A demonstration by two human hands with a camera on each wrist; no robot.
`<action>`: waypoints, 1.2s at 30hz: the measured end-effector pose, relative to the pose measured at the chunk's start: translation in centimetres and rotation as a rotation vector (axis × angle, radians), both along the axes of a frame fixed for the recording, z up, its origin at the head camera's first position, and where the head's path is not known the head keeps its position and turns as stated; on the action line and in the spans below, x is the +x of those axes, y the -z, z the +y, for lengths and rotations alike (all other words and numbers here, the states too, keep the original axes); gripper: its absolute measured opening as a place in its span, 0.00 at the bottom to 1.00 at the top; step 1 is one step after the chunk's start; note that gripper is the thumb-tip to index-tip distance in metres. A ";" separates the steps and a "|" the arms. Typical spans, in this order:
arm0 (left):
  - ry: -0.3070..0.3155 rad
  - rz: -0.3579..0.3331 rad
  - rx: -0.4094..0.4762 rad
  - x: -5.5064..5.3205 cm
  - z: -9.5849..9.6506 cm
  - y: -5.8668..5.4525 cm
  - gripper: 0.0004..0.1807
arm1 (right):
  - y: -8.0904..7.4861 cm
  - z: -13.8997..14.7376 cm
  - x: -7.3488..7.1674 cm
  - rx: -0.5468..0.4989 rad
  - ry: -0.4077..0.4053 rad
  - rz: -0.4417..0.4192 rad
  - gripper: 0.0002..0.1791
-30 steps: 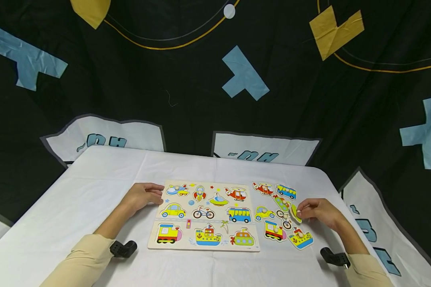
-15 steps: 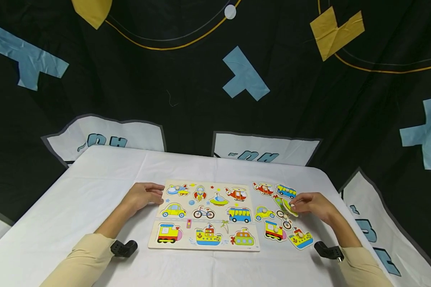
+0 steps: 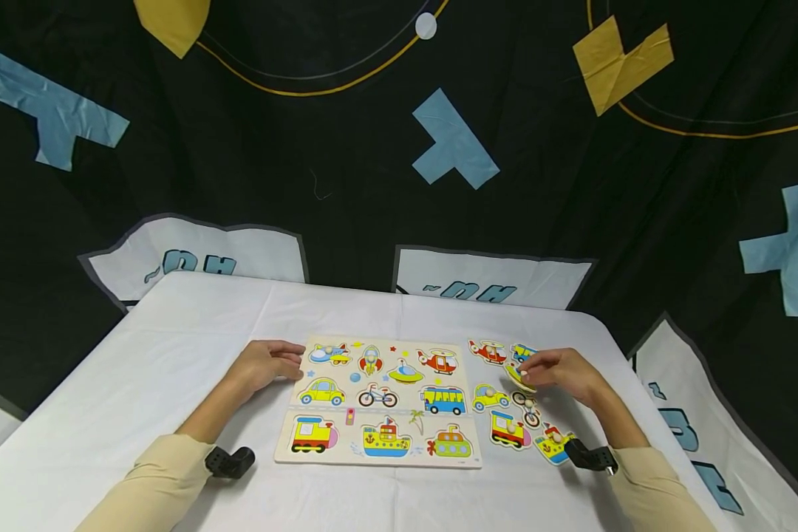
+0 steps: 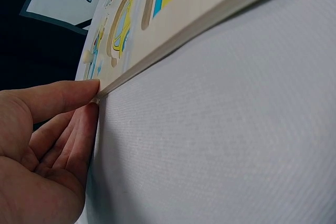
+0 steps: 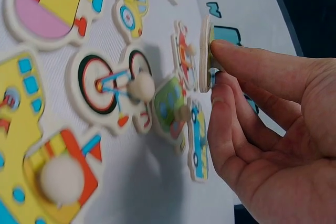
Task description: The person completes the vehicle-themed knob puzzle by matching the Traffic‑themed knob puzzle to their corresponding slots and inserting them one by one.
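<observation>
My left hand (image 3: 266,366) rests at the left edge of a wooden puzzle board (image 3: 399,452); its straight fingers and thumb touch that edge in the left wrist view. Airplane (image 3: 338,355) and rocket (image 3: 370,360) pieces with knobs sit in the board. My right hand (image 3: 565,373) pinches a yellow-green flying saucer puzzle piece (image 3: 517,377) by its knob, tilted on edge. It hangs above the loose pieces. Beneath it the submarine piece (image 5: 169,106) shows in the right wrist view, beside the bicycle piece (image 5: 113,85) and blue bus piece (image 5: 198,140).
Loose helicopter (image 3: 487,351), car (image 3: 489,397), train (image 3: 509,430) and ship (image 3: 553,444) pieces lie right of the board on the white tablecloth (image 3: 193,332). A dark patterned curtain (image 3: 346,170) hangs behind the table.
My right hand has moved left and away from me with the flying saucer piece, from beside the bicycle piece to near the bus piece. My left hand stays at the board's edge.
</observation>
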State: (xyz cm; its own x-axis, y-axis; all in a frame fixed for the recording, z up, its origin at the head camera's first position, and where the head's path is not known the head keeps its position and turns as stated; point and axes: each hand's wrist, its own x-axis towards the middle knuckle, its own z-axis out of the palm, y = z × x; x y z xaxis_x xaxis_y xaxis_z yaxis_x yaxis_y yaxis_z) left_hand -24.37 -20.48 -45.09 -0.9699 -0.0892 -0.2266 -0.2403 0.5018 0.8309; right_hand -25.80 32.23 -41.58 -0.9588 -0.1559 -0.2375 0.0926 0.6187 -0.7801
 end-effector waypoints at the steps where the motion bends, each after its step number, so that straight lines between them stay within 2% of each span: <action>1: -0.001 0.000 0.002 0.0 0.0 0.0 0.29 | 0.0 -0.3 -0.1 -0.002 0.002 -0.002 0.18; 22: 0.006 0.021 0.003 0.1 0.0 0.0 0.28 | -0.9 -5.3 -2.2 0.009 -0.035 0.018 0.15; 36: 0.005 0.019 0.008 0.2 0.0 0.0 0.28 | -1.0 -8.9 -3.1 -0.013 -0.102 0.046 0.13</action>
State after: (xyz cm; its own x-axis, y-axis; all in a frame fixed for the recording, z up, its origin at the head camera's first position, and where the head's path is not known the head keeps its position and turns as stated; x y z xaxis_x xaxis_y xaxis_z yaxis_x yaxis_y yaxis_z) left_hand -24.19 -20.47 -45.08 -0.9744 -0.0825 -0.2091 -0.2221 0.4963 0.8393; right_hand -28.89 23.29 -40.54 -0.9477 -0.2558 -0.1911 -0.0060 0.6126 -0.7903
